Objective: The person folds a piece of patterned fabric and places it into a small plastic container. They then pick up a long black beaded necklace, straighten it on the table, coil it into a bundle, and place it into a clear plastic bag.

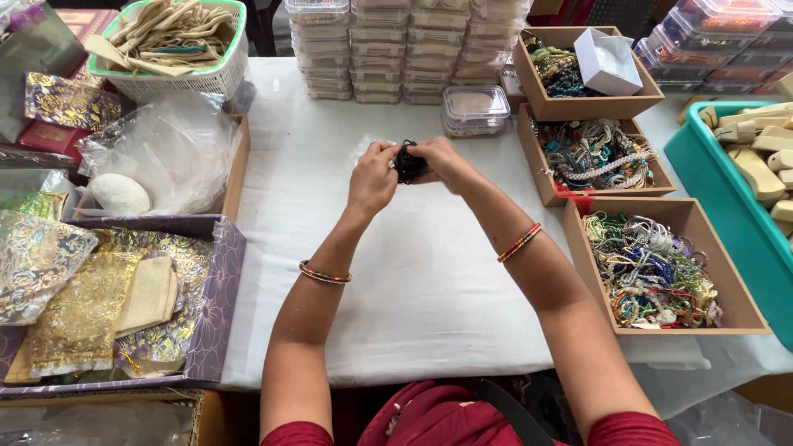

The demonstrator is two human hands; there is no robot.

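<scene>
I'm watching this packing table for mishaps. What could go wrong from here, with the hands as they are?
1. Both hands, left hand and right hand, hold the black item in the air above the white cloth; a slip might drop it.
2. The clear tub sits just beyond the right hand and could get knocked.
3. The right forearm passes near the bead boxes; it might snag strands.

Three open wooden boxes [673, 272] of beaded jewellery are counted along the right of the desk [413, 272]. Four stacks of clear lidded containers [405, 49] are seen at the back, with one single clear container [475, 110] in front. One white mesh basket [178, 49] and one teal tray [727, 198] are present. Two bangles are counted, one per wrist.
</scene>
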